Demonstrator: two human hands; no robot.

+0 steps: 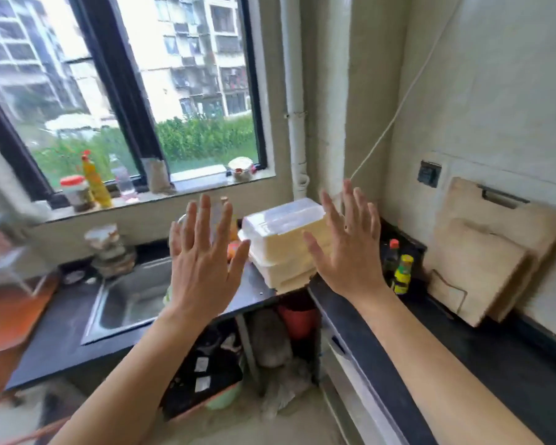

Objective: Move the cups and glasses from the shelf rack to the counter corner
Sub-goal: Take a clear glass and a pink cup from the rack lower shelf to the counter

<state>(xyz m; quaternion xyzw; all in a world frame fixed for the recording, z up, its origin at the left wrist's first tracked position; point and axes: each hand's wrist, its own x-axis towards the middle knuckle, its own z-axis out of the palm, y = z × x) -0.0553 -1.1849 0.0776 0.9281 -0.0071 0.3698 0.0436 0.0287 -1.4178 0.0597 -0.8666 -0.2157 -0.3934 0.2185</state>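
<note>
Left hand (203, 264) and right hand (347, 252) hover spread wide and empty above the counter (61, 335). Best next: find the rack, then grip one cup securely.

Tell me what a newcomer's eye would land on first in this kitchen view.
First, the two bare hands raised mid-frame with fingers spread and holding nothing: the left hand above the sink, the right hand near the counter corner. Between them sit stacked white foam boxes on the dark counter. Behind, a large window shows apartment blocks, and wooden cutting boards lean on the right wall.
</note>
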